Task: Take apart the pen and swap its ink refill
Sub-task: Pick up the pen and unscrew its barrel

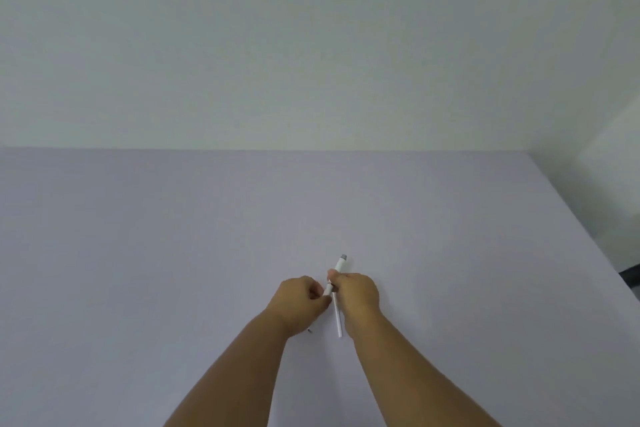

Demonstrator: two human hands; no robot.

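Both hands meet over the pale lilac table [173, 236]. My right hand [356, 291] is shut on a white pen barrel [340, 264], whose grey end sticks up and away past the fingers. My left hand [301, 298] pinches the lower white end piece [328, 289] of the pen, right beside the right fingers. A thin white refill [338, 321] lies on the table between the wrists, pointing toward me. A tiny dark part [310, 331] peeks out beside the left wrist.
A plain white wall [311, 45] rises behind the table's far edge. The table's right edge [588, 229] runs diagonally toward me, with a dark strip of floor [632, 274] beyond it.
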